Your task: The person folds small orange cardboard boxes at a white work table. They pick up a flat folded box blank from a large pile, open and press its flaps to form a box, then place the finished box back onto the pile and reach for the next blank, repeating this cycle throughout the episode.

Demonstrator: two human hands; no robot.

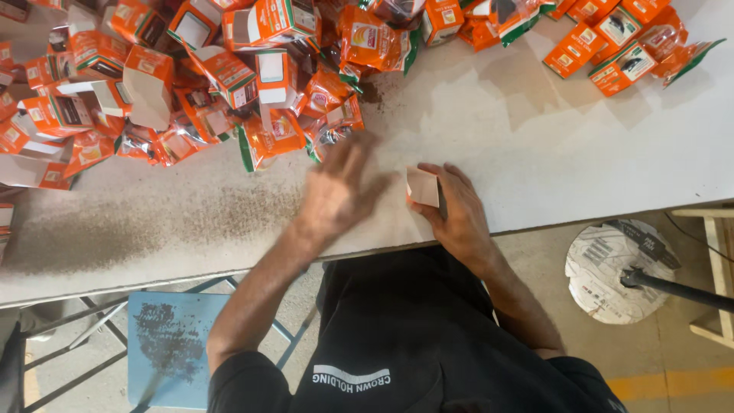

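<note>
A seated person is working at a pale table (535,153) heaped along its far edge with orange cartons and pouches (214,84). The right hand (459,210) is gripping a small orange carton (423,187), fingers closed round its sides and holding it upright near the table's front edge with its pale open flap turned toward the other hand, apparently so the mouth stays within reach. The left hand (340,183), blurred in motion, is hovering just beside the carton with fingers spread open and holding nothing, between the carton and the nearest pouches of the heap. Dark loose grains (153,229) are lying scattered across the table to the left, and more are speckling a blue stool (172,348) below. A second cluster of orange cartons (612,46) is lying at the far right.
</note>
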